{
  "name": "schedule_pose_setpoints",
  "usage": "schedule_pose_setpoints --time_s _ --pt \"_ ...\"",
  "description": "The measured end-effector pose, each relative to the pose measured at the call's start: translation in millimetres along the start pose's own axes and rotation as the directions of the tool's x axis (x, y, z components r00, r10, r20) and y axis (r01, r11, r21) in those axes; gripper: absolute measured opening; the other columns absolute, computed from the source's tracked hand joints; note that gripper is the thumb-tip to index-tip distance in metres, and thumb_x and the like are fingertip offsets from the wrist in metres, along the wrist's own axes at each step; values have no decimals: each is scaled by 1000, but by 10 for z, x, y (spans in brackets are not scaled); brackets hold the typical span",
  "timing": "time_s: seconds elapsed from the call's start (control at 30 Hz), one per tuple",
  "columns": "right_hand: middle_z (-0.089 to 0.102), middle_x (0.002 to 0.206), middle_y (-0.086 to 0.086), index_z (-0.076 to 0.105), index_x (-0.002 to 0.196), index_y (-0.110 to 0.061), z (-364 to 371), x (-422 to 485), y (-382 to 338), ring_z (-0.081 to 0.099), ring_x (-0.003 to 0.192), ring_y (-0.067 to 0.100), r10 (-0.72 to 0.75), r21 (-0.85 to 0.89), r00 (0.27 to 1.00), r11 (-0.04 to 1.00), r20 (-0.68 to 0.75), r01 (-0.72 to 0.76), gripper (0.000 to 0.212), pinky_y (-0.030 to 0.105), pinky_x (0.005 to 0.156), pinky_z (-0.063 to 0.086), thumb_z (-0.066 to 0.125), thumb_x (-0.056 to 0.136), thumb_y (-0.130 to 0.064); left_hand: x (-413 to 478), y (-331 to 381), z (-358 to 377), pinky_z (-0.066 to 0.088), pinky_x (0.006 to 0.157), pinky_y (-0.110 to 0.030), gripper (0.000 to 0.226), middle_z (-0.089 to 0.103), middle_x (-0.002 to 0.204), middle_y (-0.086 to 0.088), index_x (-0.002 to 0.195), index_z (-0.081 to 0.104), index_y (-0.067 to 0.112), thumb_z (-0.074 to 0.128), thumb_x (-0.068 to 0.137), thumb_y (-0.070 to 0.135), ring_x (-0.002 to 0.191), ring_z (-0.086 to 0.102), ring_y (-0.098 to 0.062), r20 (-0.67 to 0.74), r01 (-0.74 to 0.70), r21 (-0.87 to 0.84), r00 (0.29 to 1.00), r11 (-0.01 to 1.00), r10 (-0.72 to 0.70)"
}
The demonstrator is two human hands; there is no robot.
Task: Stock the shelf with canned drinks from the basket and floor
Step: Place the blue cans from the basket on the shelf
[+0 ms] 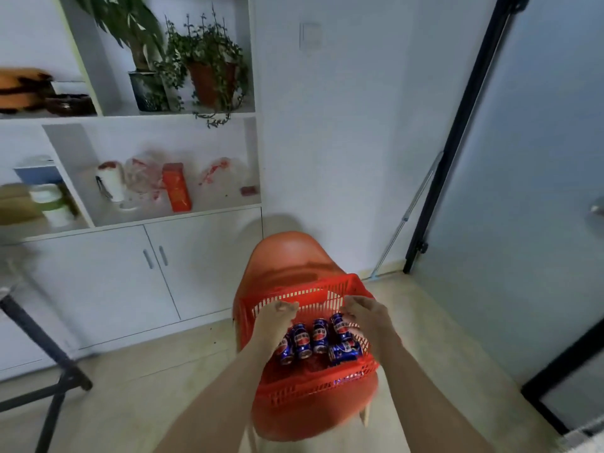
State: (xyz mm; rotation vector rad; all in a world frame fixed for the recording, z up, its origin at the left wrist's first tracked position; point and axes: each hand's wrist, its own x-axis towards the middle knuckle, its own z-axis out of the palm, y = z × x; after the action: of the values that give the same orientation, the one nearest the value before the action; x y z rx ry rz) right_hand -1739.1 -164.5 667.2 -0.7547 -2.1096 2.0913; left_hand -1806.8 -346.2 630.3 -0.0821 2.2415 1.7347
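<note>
Both hands are reaching into the red basket (313,384) of blue cans (320,335) at lower centre of the frame.

The basket is sitting on a red chair (291,253), and four cans are standing in a row inside it while a fifth can (344,353) is lying on its side at the row's right end. The right hand (364,317) is curling its fingers and thumb around the rightmost upright can (341,326), grasping it. The left hand (277,317) is hovering over the left end of the row with fingers bent; whether it is gripping anything I cannot tell. The white shelf unit (163,217) is standing at upper left, carrying a red box (176,188) on its middle level and potted plants (209,70) above.
</note>
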Motion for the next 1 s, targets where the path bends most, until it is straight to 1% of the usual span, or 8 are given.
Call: schedule_pose_setpoints --time_s 0.1,0.2,0.37,0.47,0.67,0.83,0.93,1.0 --pt "71 93 7 66 92 -14 193 326 208 64 80 16 59 -51 997 997 51 -57 12 27 65 51 60 96 -23 285 -284 -69 52 89 -38 21 71 90 0 87 65 21 64 90 42 87 66 -19 -42 55 22 998 998 -54" --pt "71 98 5 66 98 -14 351 740 413 66 90 17 121 -96 988 989 100 -111 13 26 67 53 60 96 -26 570 -504 -62 53 84 -35 23 70 86 2 86 65 20 62 90 42 82 64 -16 -85 135 18 987 991 -133" --pt "71 100 5 66 102 -15 575 1584 780 66 93 15 267 -175 944 956 196 -234 14 38 86 56 61 95 -26 1192 -831 74 48 67 -27 20 69 80 1 82 65 18 64 91 36 70 61 -12 -166 272 -20 948 962 -272" --pt "71 100 2 65 99 -19 662 2010 966 64 91 14 327 -229 914 934 240 -274 11 36 85 54 60 96 -28 1521 -996 173 45 64 -25 20 68 77 0 84 66 14 64 92 33 68 59 -13 -202 358 -57 910 932 -362" --pt "66 112 0 62 119 -17 797 2856 1516 62 102 15 467 -379 833 858 296 -346 30 30 79 53 57 96 -36 2100 -1450 438 45 62 -22 18 65 78 0 97 65 9 62 94 27 70 57 -12 -249 510 -197 800 838 -545" --pt "56 129 -2 54 132 -15 1053 3190 2092 56 113 14 594 -425 731 788 337 -445 40 27 82 53 52 99 -38 2452 -1949 569 49 72 -24 21 67 95 3 104 64 18 61 93 35 86 61 -11 -277 580 -236 729 780 -626" --pt "48 141 2 43 144 -13 1269 3270 2367 49 124 15 670 -399 648 740 362 -541 52 33 101 47 46 100 -43 2618 -2250 588 51 91 -35 26 69 104 1 104 64 21 61 91 43 98 64 -16 -253 617 -266 697 740 -671" --pt "41 150 1 38 147 -16 1428 3313 2549 41 135 17 701 -390 604 713 378 -583 57 37 113 37 40 101 -48 2702 -2426 609 54 84 -32 23 72 96 4 100 68 22 58 94 42 91 67 -13 -221 633 -321 673 704 -706"
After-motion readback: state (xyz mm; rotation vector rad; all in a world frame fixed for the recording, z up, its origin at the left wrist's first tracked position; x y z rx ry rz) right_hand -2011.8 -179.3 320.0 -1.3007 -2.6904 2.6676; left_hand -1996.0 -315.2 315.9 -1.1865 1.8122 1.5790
